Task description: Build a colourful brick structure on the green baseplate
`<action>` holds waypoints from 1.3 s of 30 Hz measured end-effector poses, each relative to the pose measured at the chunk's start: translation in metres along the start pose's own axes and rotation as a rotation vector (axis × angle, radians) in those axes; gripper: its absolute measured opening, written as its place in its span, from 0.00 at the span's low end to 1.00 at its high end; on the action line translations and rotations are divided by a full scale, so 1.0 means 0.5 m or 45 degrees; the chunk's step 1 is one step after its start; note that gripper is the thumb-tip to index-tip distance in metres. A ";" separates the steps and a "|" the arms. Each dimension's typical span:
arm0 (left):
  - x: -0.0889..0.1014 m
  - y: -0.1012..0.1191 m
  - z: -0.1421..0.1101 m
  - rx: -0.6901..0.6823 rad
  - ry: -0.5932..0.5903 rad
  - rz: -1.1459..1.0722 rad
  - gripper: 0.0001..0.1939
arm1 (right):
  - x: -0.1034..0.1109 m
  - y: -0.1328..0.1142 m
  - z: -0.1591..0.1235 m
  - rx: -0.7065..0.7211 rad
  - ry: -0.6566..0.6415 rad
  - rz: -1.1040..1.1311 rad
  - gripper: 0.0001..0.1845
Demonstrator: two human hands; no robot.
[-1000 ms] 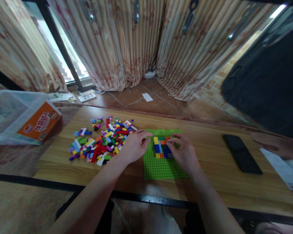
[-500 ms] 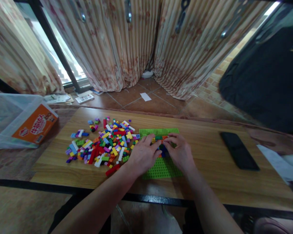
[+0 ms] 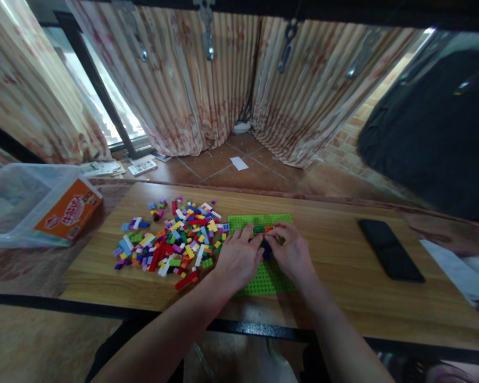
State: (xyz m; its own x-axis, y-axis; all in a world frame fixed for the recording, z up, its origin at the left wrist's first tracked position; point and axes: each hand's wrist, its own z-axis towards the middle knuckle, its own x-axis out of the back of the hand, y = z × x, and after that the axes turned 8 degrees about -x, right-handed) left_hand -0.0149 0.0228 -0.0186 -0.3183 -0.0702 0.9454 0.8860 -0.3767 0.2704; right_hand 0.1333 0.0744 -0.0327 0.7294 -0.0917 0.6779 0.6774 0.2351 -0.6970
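Here's the left hand (image 3: pixel 240 259) over the joined bricks (image 3: pixel 259 230) on the green board (image 3: pixel 270 281), the right hand (image 3: pixel 291 249) alongside, fingers bunched; whether either clamps a brick, can't tell! Bricks look light, stiff, slick: best pinched by their sides.

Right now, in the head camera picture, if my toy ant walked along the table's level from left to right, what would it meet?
Clear tub with an orange label → pile of colourful bricks → left hand → right hand → black phone → white paper.
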 end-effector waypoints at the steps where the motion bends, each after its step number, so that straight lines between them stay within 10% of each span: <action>1: -0.001 -0.002 -0.001 -0.006 0.013 -0.014 0.20 | 0.001 0.001 0.000 -0.005 -0.003 0.014 0.10; 19: -0.018 -0.027 -0.011 -0.055 0.208 -0.422 0.24 | 0.039 0.000 0.009 -0.150 0.141 0.144 0.14; 24: 0.024 -0.056 -0.015 -0.008 0.510 -0.483 0.19 | 0.022 -0.041 -0.015 -0.044 0.264 0.157 0.13; 31: 0.095 -0.167 -0.020 0.429 0.946 -0.626 0.11 | -0.066 -0.125 -0.087 0.340 -0.199 0.204 0.09; 39: 0.106 -0.193 -0.026 0.519 0.969 -0.765 0.12 | -0.133 -0.149 -0.089 0.337 -0.377 0.112 0.12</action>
State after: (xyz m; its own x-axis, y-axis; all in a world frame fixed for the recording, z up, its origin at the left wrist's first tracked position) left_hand -0.1217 0.0437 0.0030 -0.7456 -0.5897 0.3102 0.5138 -0.2124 0.8312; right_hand 0.0384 0.0200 -0.0364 0.6985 0.2131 0.6832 0.5376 0.4739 -0.6974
